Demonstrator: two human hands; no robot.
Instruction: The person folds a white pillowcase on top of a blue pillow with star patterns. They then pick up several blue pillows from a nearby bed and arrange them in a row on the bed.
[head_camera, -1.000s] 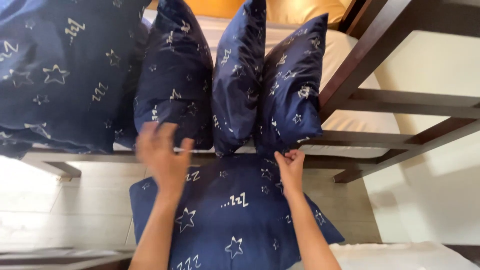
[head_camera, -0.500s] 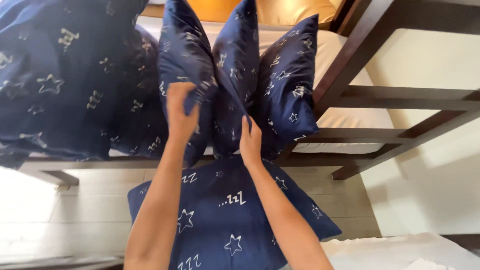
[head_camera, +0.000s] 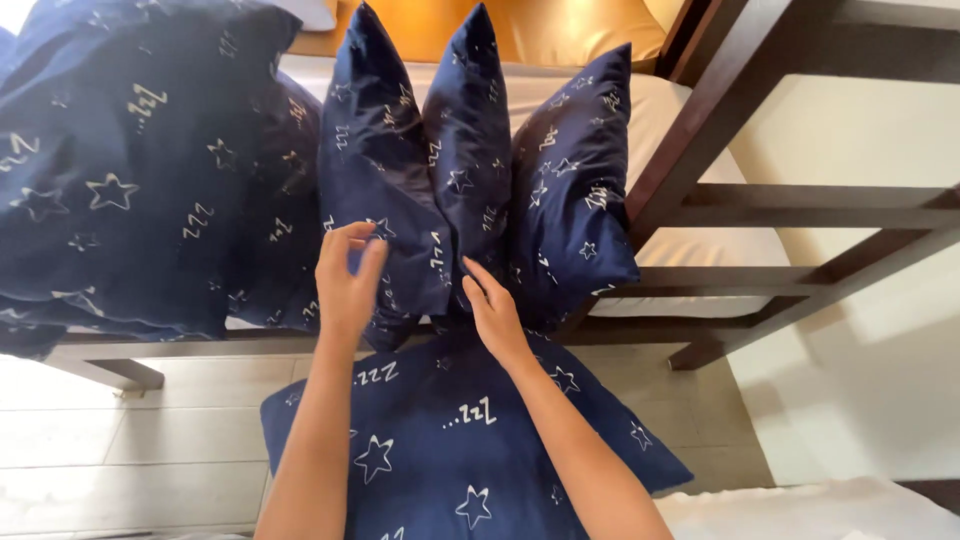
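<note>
At the bottom centre a navy star-print pillow (head_camera: 460, 450) lies flat under both forearms. Above it, the left hand (head_camera: 347, 280) is raised upright, fingers loosely curled, thumb and forefinger nearly meeting, just at the left standing pillow (head_camera: 385, 180). The right hand (head_camera: 495, 310) lies flat with fingers together, tips touching the middle standing pillow (head_camera: 470, 150). A third pillow (head_camera: 575, 190) leans on the right, on the bed (head_camera: 700, 240). A matching duvet (head_camera: 130, 170) fills the upper left.
</note>
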